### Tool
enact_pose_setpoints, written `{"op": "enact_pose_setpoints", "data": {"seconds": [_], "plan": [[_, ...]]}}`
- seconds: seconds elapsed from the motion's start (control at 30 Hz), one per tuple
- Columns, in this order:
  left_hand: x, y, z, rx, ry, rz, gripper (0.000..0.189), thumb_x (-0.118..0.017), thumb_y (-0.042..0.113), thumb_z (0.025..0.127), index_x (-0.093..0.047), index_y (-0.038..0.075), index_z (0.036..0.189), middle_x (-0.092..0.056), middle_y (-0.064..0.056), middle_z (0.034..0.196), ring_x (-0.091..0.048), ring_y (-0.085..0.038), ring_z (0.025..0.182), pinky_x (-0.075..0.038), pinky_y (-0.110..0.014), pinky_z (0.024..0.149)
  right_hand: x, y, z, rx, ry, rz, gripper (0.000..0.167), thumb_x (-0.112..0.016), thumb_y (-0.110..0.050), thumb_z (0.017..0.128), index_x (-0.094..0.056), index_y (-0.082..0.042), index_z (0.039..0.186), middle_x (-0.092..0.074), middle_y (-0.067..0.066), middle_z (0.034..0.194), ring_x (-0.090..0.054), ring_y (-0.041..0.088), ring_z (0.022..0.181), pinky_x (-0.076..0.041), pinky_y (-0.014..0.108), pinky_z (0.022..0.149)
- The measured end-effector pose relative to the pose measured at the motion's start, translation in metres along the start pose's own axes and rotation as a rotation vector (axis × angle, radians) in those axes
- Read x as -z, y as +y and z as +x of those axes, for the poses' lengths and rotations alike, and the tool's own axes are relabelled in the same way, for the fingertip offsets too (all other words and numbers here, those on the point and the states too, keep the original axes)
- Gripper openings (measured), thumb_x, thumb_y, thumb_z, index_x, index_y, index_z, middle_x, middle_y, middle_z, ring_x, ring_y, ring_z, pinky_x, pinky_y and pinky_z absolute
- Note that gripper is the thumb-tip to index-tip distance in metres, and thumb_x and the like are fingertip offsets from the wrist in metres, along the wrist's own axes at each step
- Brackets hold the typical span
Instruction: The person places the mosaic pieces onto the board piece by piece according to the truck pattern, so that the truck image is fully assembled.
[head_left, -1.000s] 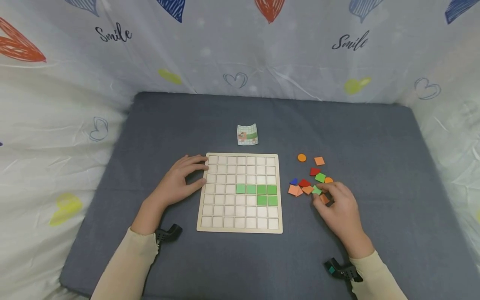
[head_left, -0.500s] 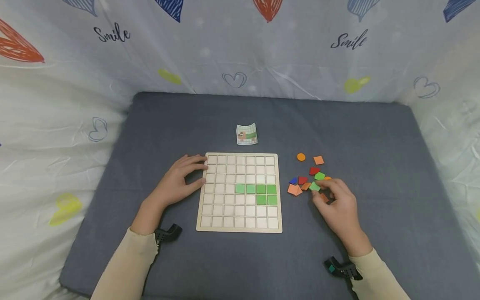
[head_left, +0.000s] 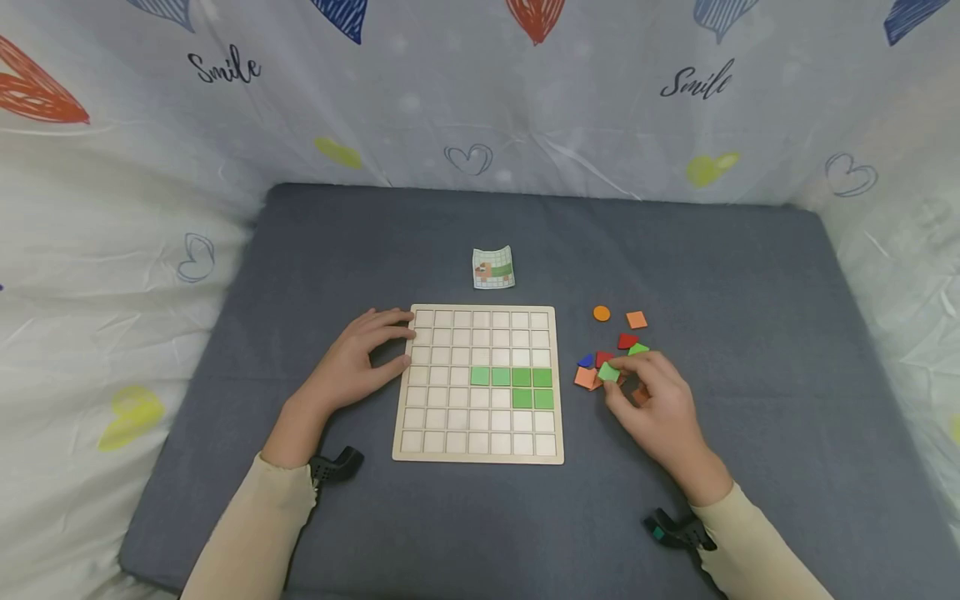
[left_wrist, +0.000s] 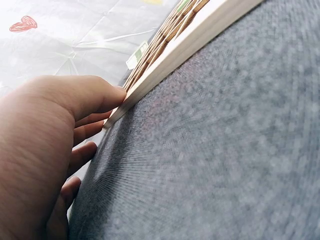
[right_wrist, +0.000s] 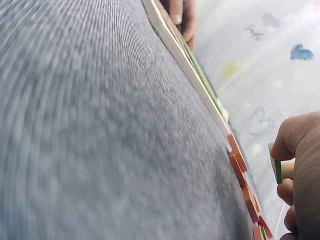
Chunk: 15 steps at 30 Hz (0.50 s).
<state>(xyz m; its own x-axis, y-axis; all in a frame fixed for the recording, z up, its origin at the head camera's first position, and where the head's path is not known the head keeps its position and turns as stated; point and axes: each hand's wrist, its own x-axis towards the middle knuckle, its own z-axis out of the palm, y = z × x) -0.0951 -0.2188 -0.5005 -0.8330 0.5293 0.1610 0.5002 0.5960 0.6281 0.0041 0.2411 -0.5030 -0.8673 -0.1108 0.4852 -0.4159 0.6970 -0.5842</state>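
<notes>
My right hand (head_left: pixel 660 408) pinches a green square tile (head_left: pixel 608 372) between thumb and fingertips, above the loose pieces right of the board. In the right wrist view the green tile (right_wrist: pixel 276 164) is seen edge-on, clear of the table. My left hand (head_left: pixel 365 358) touches the left edge of the wooden grid board (head_left: pixel 480 458) with thumb and fingers fairly straight. The left wrist view has the thumb (left_wrist: pixel 102 95) against the board's side (left_wrist: pixel 190 52). Several green tiles (head_left: pixel 532 388) lie in the board's grid, two in a lighter green.
Around the right hand lie an orange disc (head_left: pixel 602 313), an orange square (head_left: pixel 636 320), a red piece (head_left: pixel 627 341), a blue piece (head_left: pixel 586 361) and a salmon square (head_left: pixel 586 377). A small pattern card (head_left: pixel 493 268) lies behind the board. Grey cloth (head_left: pixel 480 533) covers the table.
The right hand has drawn the green tile out of the pile, lifting it and moving left toward the board. The left hand has stayed at the board's edge.
</notes>
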Motion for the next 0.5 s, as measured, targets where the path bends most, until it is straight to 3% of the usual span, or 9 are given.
{"op": "enact_pose_setpoints", "data": {"seconds": [0.5], "plan": [[0.0,-0.002,0.0,0.003,-0.001,-0.008,0.04,-0.082,0.027,0.102,-0.075,0.013,0.139,-0.057,-0.007,0.161,-0.041,-0.035,0.158,-0.017,-0.051,0.139,-0.027,-0.023,0.015,0.066,-0.139,0.085,0.022,-0.08,-0.006,0.089,-0.079,-0.004,0.111,-0.067,0.004,0.101,-0.06,0.017,0.085,-0.051,0.025,0.07]]}}
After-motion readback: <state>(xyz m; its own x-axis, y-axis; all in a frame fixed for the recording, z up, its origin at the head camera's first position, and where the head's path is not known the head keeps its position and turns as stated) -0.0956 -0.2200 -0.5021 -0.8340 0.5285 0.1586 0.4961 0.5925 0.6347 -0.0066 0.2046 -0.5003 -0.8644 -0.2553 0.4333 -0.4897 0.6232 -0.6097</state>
